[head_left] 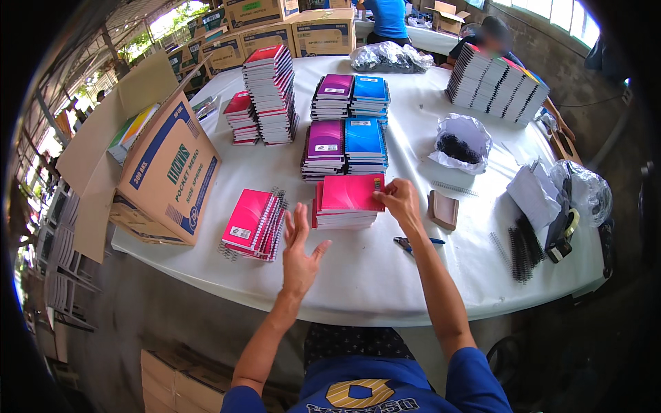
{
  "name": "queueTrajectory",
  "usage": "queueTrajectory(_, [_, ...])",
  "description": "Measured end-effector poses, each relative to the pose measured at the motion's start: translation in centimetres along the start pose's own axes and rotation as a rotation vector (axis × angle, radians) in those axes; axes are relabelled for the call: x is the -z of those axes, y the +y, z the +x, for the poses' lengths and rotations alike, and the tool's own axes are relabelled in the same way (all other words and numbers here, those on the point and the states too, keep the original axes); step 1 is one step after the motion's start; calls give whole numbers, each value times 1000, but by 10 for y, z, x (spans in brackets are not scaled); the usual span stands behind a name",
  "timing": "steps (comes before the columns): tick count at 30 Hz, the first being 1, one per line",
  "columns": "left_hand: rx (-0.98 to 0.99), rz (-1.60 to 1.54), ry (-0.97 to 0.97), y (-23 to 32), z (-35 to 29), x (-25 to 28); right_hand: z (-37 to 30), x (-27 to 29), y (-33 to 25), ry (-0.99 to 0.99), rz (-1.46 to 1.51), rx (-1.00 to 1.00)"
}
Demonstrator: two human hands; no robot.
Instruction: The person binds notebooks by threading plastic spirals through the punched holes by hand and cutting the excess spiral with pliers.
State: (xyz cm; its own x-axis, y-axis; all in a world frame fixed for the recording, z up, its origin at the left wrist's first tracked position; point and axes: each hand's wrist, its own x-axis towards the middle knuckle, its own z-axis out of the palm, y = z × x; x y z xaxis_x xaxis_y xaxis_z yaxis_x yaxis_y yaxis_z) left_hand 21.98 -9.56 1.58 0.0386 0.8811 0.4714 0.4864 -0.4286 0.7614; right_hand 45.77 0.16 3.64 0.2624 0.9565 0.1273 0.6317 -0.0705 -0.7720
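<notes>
My right hand (402,203) pinches the right edge of a pink notebook (351,193), the top one on a low stack of pink notebooks in front of me. That top notebook sits slightly askew over the pages beneath it. My left hand (301,260) is raised above the near part of the table, fingers spread and nothing in it. Just left of it lies a slanted pile of pink spiral notebooks (246,219) with wire coils along the edges. Blue-handled pliers (406,246) lie beside my right forearm, partly hidden by it.
Behind are purple notebooks (325,147), blue notebooks (365,138) and a tall red-covered stack (268,96). An open carton (169,172) stands left. Rightward are a bag of black coils (460,146), a small cardboard tray (443,210) and loose coils (525,249). A person (482,41) sits far right.
</notes>
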Motion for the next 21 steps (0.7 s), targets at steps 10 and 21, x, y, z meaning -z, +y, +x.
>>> queueTrajectory(10, [352,-372,-183,41,-26,-48,-149,-3,16,-8,892,-178])
queueTrajectory(21, [-51,-73,-535,24,-15,-22,-146,21,57,-338,790,103])
